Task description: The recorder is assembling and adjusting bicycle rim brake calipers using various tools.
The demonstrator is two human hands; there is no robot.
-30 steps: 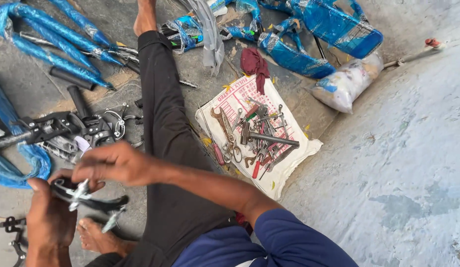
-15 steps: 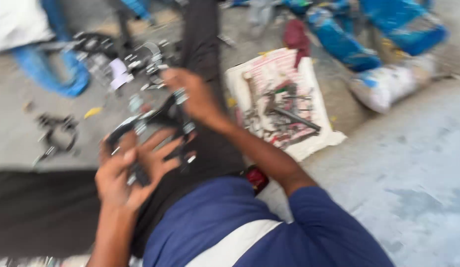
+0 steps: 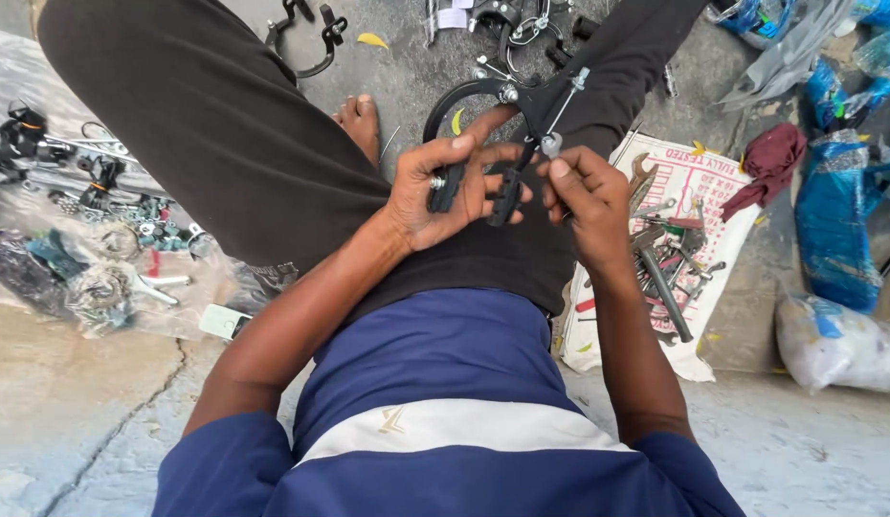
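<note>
Over my lap I hold a black bicycle brake caliper (image 3: 483, 101) with two black brake pads at its lower ends. My left hand (image 3: 443, 191) grips the caliper's left arm and pad, fingers wrapped around it. My right hand (image 3: 590, 201) pinches a small silver nut or bolt end on the caliper's right arm, just beside the right pad. Both hands rest above my dark trousers (image 3: 225, 144).
A printed paper sheet (image 3: 699, 191) with several wrenches and other tools lies to my right. A maroon rag (image 3: 770, 163) and blue wrapped bicycle parts (image 3: 842, 220) sit further right. Clear bags of small hardware (image 3: 100, 258) lie at the left. More brake parts (image 3: 311, 29) lie ahead.
The view has swung over my lap. Both hands brought the brake caliper in close, and my right hand moved from the caliper's top to the bolt on its right arm.
</note>
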